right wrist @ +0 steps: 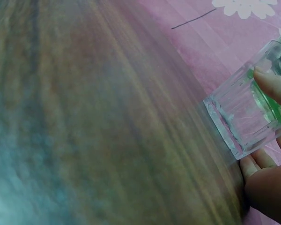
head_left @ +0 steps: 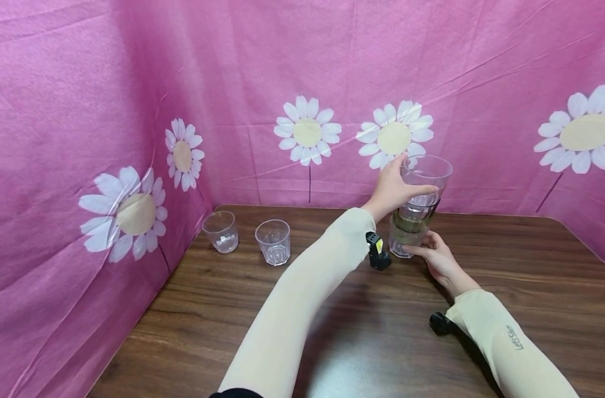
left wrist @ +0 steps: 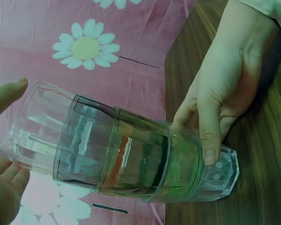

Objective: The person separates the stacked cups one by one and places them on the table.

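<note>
A stack of nested tumblers [head_left: 413, 221] stands upright at the back right of the table. Clear tumblers form its top and bottom, with dark and green-tinted ones between, as the left wrist view shows. My left hand [head_left: 394, 190] grips the clear top tumbler [left wrist: 37, 131] near its rim, thumb on one side and fingers on the other. Down at the base, my right hand [head_left: 440, 260] holds the clear bottom tumbler [right wrist: 246, 110] between thumb and fingers. Part of the stack's left side is hidden behind my left hand in the head view.
Two separate clear tumblers stand on the left of the wooden table [head_left: 372, 342]: one at the far left [head_left: 221, 232], another tumbler [head_left: 273, 243] beside it. A pink cloth [head_left: 242, 61] with white daisies hangs behind the table and along its sides.
</note>
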`<move>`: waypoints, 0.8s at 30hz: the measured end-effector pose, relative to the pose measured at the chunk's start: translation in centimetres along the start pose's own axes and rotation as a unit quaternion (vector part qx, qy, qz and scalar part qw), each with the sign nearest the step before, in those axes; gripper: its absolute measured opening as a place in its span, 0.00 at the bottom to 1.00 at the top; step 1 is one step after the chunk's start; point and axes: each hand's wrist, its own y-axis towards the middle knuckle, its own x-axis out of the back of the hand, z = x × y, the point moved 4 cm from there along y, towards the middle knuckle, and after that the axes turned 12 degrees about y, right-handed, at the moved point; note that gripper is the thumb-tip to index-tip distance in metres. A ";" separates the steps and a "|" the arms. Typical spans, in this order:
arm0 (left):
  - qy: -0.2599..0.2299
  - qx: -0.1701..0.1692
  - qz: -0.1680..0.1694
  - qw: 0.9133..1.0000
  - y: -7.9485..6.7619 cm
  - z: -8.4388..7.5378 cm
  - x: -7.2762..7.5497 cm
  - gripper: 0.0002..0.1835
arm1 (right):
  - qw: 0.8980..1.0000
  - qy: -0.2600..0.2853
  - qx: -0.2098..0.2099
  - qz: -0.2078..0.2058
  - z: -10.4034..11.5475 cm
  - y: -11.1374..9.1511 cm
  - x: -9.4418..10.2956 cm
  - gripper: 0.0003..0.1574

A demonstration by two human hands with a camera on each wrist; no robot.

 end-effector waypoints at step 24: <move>0.037 -0.035 -0.031 0.998 0.0 -0.3 0.4 0.46 | 0.999 0.040 0.020 0.010 0.1 -0.2 -0.2 0.29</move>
